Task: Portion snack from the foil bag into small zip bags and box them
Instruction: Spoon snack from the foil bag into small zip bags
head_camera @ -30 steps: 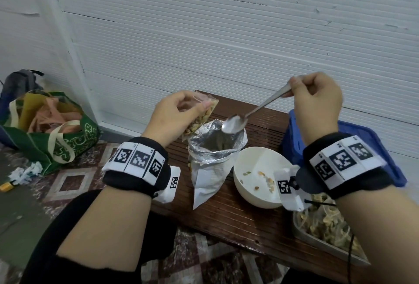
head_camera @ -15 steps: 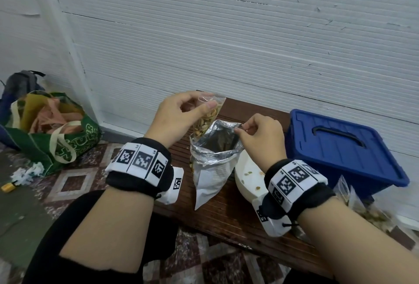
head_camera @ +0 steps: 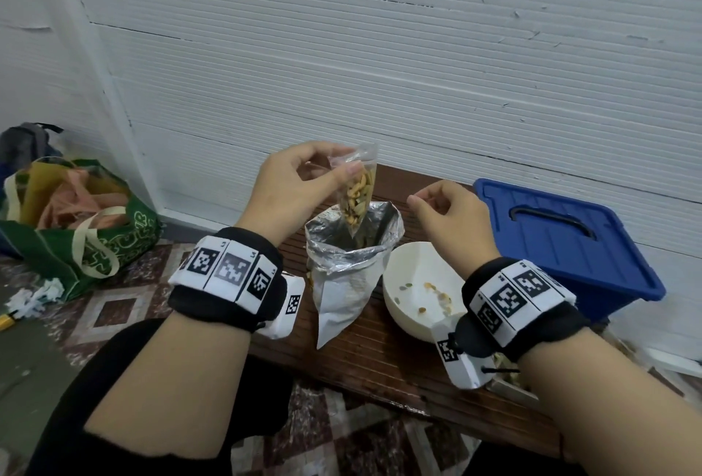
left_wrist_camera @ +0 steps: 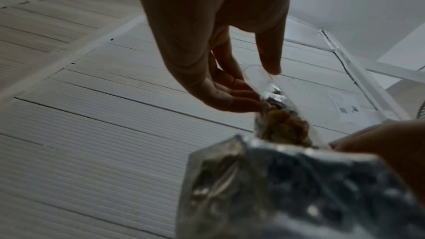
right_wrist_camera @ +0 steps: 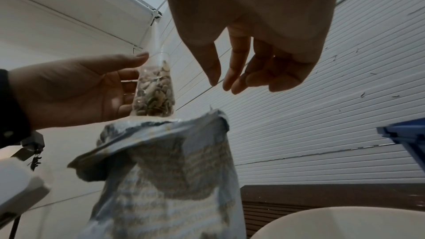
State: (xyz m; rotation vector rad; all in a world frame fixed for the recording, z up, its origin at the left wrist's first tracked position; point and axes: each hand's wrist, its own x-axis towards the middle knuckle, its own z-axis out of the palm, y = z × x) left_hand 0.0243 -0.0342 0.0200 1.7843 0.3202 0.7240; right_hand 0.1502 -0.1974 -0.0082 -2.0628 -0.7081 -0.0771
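My left hand pinches the top of a small clear zip bag half full of pale snack pieces. The bag hangs just above the open mouth of the silver foil bag, which stands on the wooden bench. In the left wrist view my fingertips pinch the zip bag over the foil bag. My right hand hovers right of the foil bag with loosely curled fingers and holds nothing. The right wrist view shows the zip bag left of those fingers. No spoon is in view.
A white bowl with a few crumbs sits right of the foil bag. A blue lidded box stands at the bench's right end. A metal tray lies under my right wrist. A green tote sits on the floor, left.
My right hand held a spoon over the foil bag, then went to the bag's rim, and now hovers empty. My left hand has lifted the zip bag slightly to the right, over the foil bag's mouth.
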